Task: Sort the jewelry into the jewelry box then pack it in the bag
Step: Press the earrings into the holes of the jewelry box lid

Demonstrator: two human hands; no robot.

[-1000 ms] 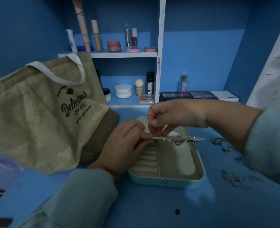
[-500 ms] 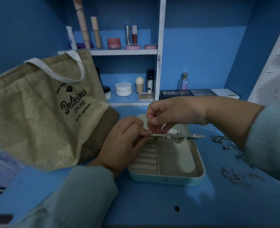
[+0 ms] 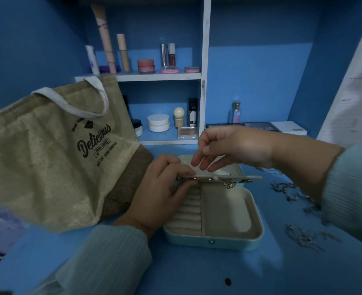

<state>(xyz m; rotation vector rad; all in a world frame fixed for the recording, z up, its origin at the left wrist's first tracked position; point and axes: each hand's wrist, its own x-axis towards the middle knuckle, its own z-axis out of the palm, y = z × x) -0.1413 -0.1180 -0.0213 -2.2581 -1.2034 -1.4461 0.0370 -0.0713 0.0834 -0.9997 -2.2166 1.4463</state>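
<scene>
An open pale-teal jewelry box (image 3: 254,237) lies on the blue desk, with ring rolls on its left and a bare compartment on its right. My left hand (image 3: 161,194) pinches the left end of a thin earring panel (image 3: 239,177) held flat over the box. A butterfly earring (image 3: 229,184) hangs under the panel. My right hand (image 3: 229,149) hovers just above the panel, fingers loosely extended and holding nothing. Loose silver jewelry (image 3: 290,191) lies scattered to the right, and a second jewelry cluster (image 3: 303,237) sits nearer. A jute bag (image 3: 48,154) printed "Delicious" stands at the left.
White shelves (image 3: 154,77) behind hold cosmetics, jars and tubes. Flat palettes (image 3: 259,126) and a small bottle (image 3: 235,112) line the back of the desk. A white wall panel rises at the far right. A dark spot (image 3: 227,281) marks the desk near the front.
My right hand's fingers have lifted off the panel and spread open. My left hand still pinches the panel in the same place.
</scene>
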